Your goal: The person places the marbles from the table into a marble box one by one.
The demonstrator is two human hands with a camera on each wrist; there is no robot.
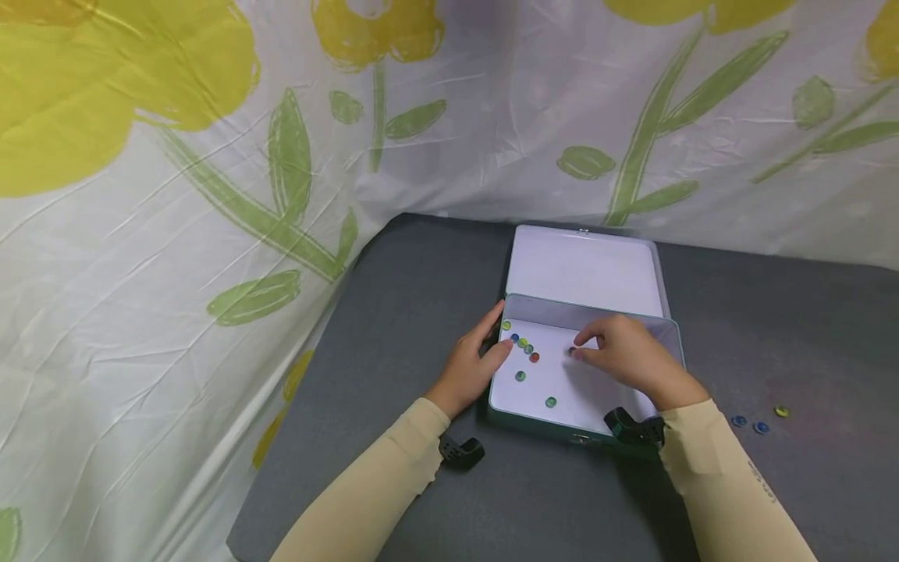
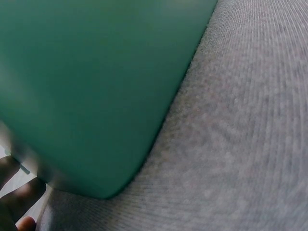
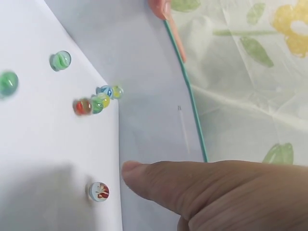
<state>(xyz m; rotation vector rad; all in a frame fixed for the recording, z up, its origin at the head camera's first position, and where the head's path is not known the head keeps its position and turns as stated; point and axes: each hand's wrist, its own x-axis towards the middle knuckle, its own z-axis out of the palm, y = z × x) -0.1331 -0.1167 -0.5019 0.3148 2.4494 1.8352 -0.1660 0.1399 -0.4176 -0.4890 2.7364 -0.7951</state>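
Observation:
A green hinged box [image 1: 523, 421] with a pale interior lies with its lid [image 1: 586, 269] folded back. My left hand [image 1: 468, 367] holds its left rim, thumb over the edge and fingers along the outer wall. Inside, my right hand [image 1: 625, 355] is above the floor with thumb and forefinger apart around a clear marble [image 3: 99, 191] with a red-and-white core. In the right wrist view that marble sits apart from the visible fingertip. A short row of glass marbles, with a red one [image 1: 534, 357] at its end, runs from the left wall. Two green marbles [image 1: 520, 376] [image 1: 551, 402] lie nearer the front.
On the dark grey table [image 1: 393, 312], right of the box, lie two blue marbles [image 1: 762, 428] [image 1: 739, 421] and a yellow-green marble [image 1: 782, 411]. A flower-printed cloth [image 1: 492, 156] hangs behind and to the left. Black cameras [image 1: 460, 453] are strapped at both wrists.

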